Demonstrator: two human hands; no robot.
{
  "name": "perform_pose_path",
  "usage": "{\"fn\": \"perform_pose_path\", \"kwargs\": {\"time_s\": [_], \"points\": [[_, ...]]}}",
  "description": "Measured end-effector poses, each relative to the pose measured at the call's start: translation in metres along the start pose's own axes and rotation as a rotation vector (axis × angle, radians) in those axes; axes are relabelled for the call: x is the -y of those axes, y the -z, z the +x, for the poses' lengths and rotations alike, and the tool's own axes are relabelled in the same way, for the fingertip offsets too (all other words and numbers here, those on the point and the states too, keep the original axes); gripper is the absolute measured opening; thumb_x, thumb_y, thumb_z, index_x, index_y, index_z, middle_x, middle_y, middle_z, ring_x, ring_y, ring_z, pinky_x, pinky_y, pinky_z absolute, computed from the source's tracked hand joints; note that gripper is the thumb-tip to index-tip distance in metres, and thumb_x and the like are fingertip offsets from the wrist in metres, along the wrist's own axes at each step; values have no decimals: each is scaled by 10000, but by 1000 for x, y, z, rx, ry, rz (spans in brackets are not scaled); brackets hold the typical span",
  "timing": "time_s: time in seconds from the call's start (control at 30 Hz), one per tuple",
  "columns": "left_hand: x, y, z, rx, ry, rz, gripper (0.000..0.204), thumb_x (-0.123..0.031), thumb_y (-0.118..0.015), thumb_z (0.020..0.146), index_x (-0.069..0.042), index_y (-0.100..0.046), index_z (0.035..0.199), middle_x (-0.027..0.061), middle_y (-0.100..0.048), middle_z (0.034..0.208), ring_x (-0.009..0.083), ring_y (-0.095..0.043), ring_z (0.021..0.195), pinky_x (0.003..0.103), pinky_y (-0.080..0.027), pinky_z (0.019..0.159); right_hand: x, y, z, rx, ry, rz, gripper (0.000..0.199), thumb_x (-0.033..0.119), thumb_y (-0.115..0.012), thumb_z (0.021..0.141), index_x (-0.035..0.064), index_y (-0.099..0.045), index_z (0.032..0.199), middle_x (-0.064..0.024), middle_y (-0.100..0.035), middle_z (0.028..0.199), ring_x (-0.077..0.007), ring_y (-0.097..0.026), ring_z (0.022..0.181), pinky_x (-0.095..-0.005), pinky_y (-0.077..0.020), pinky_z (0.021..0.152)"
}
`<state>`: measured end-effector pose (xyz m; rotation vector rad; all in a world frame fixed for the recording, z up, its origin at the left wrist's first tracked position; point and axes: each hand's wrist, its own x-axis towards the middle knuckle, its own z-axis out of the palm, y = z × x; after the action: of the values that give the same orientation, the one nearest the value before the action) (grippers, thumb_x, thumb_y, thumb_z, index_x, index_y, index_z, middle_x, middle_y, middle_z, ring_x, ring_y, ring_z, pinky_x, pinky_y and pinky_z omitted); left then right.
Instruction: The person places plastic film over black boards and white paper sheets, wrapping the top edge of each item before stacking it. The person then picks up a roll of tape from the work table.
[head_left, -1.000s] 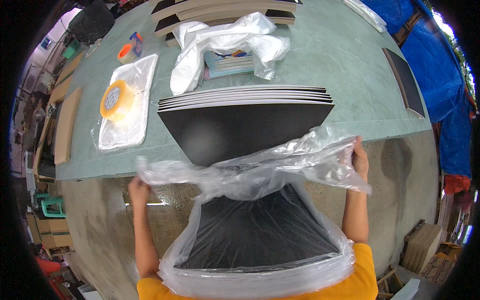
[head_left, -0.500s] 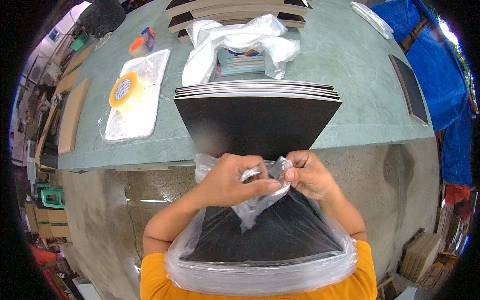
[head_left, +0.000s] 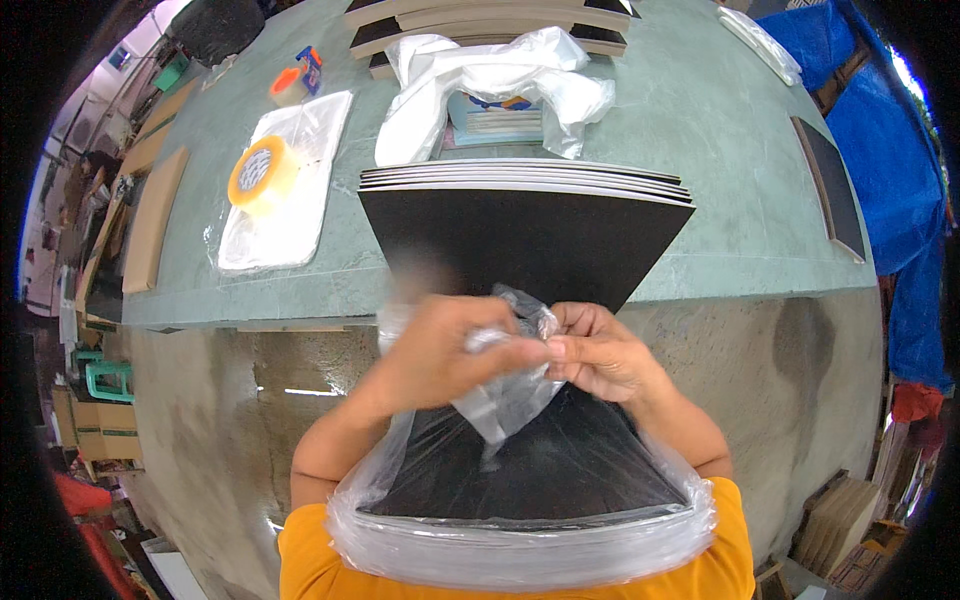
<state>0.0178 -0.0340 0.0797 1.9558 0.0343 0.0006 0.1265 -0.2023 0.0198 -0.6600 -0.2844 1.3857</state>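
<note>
A clear plastic bag [head_left: 520, 540] wraps a stack of black boards [head_left: 520, 470] close against my body. Its gathered mouth bunches up between my hands. My left hand [head_left: 450, 350], blurred by motion, grips the gathered plastic with thumb and fingers. Pinching the twisted end of the same plastic is my right hand [head_left: 600, 355], its fingertips touching the left thumb. Just beyond the hands, several black boards with white edges [head_left: 530, 240] lean in a stack at the table's near edge. Part of the bag's mouth is hidden behind my left hand.
On the green table [head_left: 720, 200], a roll of clear tape [head_left: 256, 176] rests on flat plastic bags [head_left: 290, 220]. A tape dispenser [head_left: 295, 82] stands behind. Crumpled white plastic [head_left: 410, 110] lies beyond the leaning boards, before more stacked boards [head_left: 490, 25]. A dark board [head_left: 828, 190] lies at right.
My left hand has turned and blurred, rising slightly. My right hand has shifted a little left toward it, both still on the gathered plastic. The table's things appear slightly further right.
</note>
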Motion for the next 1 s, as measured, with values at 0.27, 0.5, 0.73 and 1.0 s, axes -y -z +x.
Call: {"fn": "perform_pose_path", "kwargs": {"time_s": [0.27, 0.5, 0.73, 1.0], "points": [[23, -1, -7, -57, 186, -198, 137, -134, -599, 746, -12, -570, 690, -3, -534, 645, 57, -460, 615, 220, -383, 571, 2, 1, 1, 57, 67, 159, 238, 280, -547, 834, 43, -534, 807, -26, -545, 723, -93, -474, 572, -244, -381, 527], [47, 73, -49, -882, 173, 299, 190, -166, -612, 725, -21, -532, 817, 58, -563, 769, 144, -532, 717, 273, -428, 672, 23, 0, -20, -144, 270, -647, 131, 161, -641, 758, 36, -618, 723, -35, -548, 712, -119, -503, 659, -247, -395, 605], [0, -28, -13, 120, -154, 170, 226, -206, -654, 747, -55, -535, 865, 71, -534, 655, 164, -556, 618, 280, -419, 545, 47, -55, -11, -60, 825, -728, 312, 147, -724, 648, 33, -585, 902, -117, -512, 1005, -183, -516, 913, -313, -411, 791], [-1, 7, 1, -138, 102, -443, 190, -199, -596, 793, -27, -555, 863, -1, -562, 763, 73, -515, 666, 219, -417, 604, 38, -28, -10, 75, 108, -350, 193, 187, -544, 784, 8, -563, 856, -53, -587, 755, -171, -583, 743, -295, -465, 686]]}}
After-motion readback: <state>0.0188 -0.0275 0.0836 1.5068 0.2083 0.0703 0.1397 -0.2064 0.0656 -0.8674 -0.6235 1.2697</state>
